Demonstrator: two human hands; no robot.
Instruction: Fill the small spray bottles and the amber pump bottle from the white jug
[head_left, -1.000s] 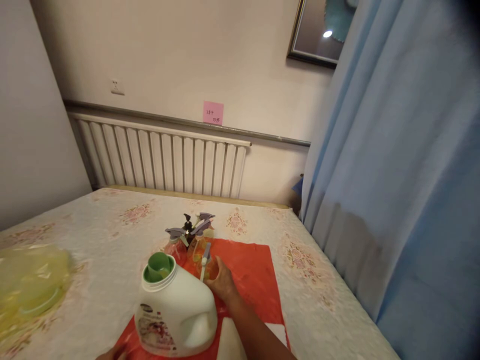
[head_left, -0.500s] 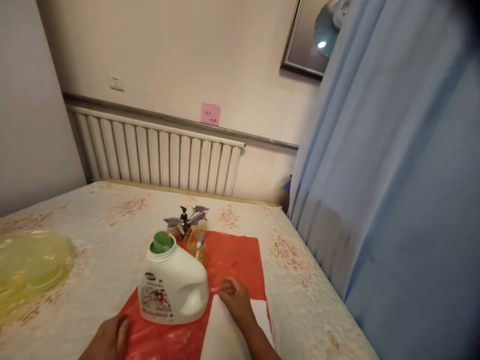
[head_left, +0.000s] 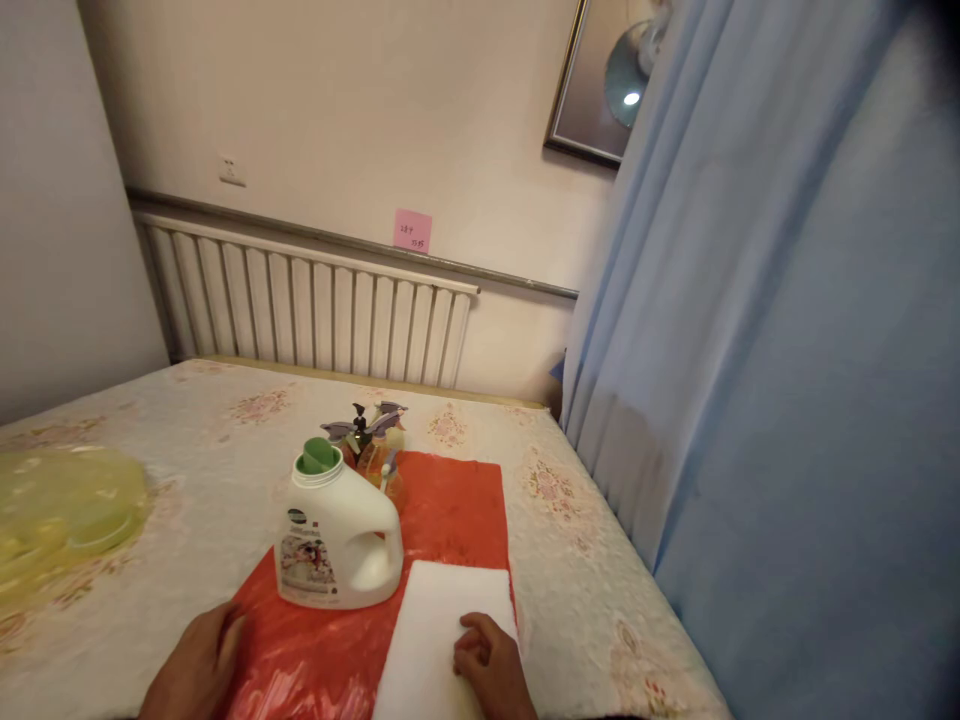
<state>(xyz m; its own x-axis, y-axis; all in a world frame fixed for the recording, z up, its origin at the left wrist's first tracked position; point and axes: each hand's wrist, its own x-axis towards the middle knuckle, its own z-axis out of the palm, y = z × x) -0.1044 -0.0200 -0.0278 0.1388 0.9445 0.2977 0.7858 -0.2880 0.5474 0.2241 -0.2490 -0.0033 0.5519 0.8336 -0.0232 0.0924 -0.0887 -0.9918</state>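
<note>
On the bed, right hand (head_left: 491, 665) rests curled fingers on the white sheet (head_left: 442, 625), its long axis running away; left hand (head_left: 191, 668), fingers loose, touches the red bag (head_left: 450, 510).

Left hand (head_left: 196, 668): wrist cut off by bottom edge.
Right hand (head_left: 491, 665): wrist cut off at bottom; fingertips curled under.
White sheet (head_left: 439, 630): near end runs out of frame.
Spray bottles (head_left: 371, 450): lower bodies hidden behind white jug (head_left: 336, 545); count unclear.
Jug label: print too small to read.
Pink note (head_left: 412, 230): writing illegible.
Yellow bag (head_left: 64, 510): blurred, cut by left edge.
Framed picture (head_left: 600, 85): partly behind blue curtain (head_left: 750, 350).
</note>
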